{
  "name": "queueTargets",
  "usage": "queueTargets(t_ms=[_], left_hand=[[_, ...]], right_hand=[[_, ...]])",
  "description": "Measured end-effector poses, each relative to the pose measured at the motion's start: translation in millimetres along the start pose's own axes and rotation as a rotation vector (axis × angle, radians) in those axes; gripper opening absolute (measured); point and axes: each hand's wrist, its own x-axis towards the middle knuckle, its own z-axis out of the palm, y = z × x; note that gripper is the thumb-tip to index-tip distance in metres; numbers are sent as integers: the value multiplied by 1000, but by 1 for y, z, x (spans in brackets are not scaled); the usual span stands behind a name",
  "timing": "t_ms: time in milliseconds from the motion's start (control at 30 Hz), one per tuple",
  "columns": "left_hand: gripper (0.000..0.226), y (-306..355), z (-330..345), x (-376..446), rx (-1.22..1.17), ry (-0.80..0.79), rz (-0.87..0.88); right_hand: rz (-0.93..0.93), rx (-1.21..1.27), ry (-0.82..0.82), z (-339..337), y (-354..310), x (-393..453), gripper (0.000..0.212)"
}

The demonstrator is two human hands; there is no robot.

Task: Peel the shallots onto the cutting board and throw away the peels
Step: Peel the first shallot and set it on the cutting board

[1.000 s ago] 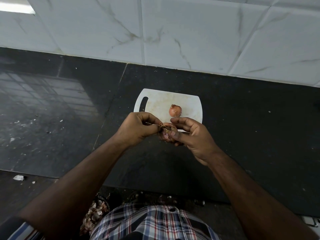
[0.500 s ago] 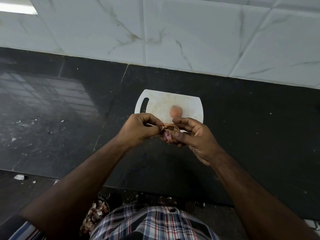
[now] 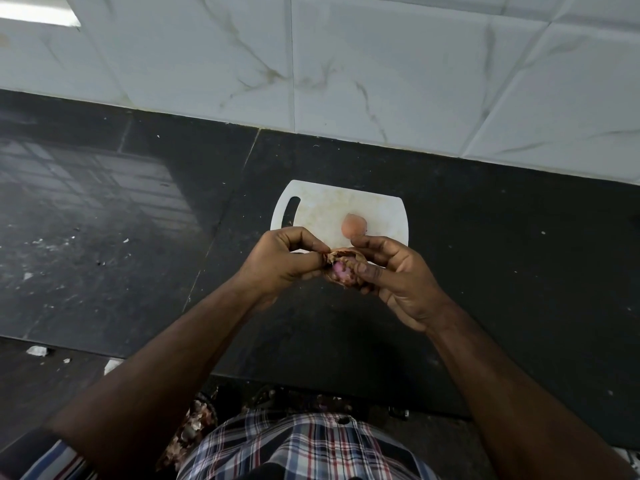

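Just above the near edge of the white cutting board (image 3: 322, 206), both hands meet around one shallot (image 3: 343, 271). The right hand (image 3: 391, 275) cradles it, thumb laid along the near side and fingers curled over the far side, so that only a patch of purple-pink flesh and some brown papery skin show between them. The left hand (image 3: 280, 261) is closed tight, its thumb and forefinger pinching a flap of loose brown peel (image 3: 329, 255) at the shallot's left end. The peel is still attached to the bulb.

On the board, just beyond the right hand's fingertips, lies a second shallot (image 3: 354, 226), pale orange-pink and somewhat blurred; whether it is fully peeled cannot be told. The board sits on a black stone counter (image 3: 502, 271), with its handle slot on the left side. White marbled tiles (image 3: 381, 64) run along the far side of the counter. Small pale scraps are scattered over the counter's left part.

At the near edge, below the left forearm, a heap of brown peelings (image 3: 194, 424) shows partly behind the person's plaid shirt (image 3: 304, 445).
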Motion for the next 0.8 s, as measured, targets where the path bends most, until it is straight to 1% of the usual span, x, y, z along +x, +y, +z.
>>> queueTargets(t_ms=[100, 167, 300, 433, 667, 800], left_hand=[[17, -2, 3, 0, -80, 12, -25], [15, -3, 5, 0, -103, 31, -45], [18, -6, 8, -1, -178, 59, -92], [19, -5, 11, -1, -278, 77, -118], [9, -10, 6, 1, -515, 5, -189], [21, -13, 3, 0, -505, -51, -227]], right_hand=[[20, 40, 0, -2, 1, 0, 43], [31, 68, -6, -4, 3, 1, 48], [50, 108, -18, -7, 5, 3, 63], [66, 135, -22, -7, 4, 5, 65], [81, 187, 11, -5, 6, 7, 63], [89, 206, 41, -6, 7, 8, 65]])
